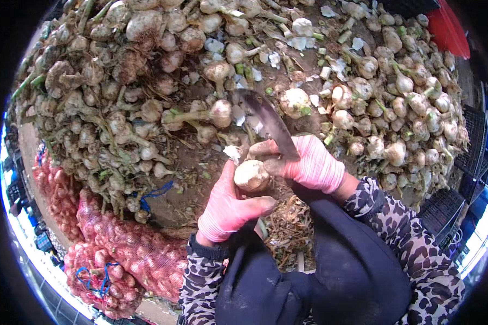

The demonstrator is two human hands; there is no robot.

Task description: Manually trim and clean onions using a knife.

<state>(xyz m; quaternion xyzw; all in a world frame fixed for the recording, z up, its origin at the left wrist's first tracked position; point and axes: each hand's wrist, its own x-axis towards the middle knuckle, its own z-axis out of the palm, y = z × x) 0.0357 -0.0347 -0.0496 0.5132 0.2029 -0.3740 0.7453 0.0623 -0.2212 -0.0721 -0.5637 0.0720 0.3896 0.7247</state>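
Note:
Both my hands wear pink gloves with soiled fingertips. My left hand point(229, 203) holds a pale garlic bulb point(251, 175) between thumb and fingers, in front of my knees. In my right hand point(309, 162) is a curved blade, like a sickle knife point(270, 122), its tip pointing up and to the left; its handle is hidden in my grip. The right fingertips touch the bulb's upper right side. A scrap of white garlic skin point(232, 152) shows at the left fingertips. Dry roots and trimmings point(290, 227) lie below, between my legs.
Untrimmed garlic with stems point(105, 81) is heaped at left; trimmed bulbs point(394, 113) are piled at right. Red mesh sacks of garlic point(134, 252) stand at lower left. Black plastic crates point(471, 142) and a red object point(449, 28) are at the right edge.

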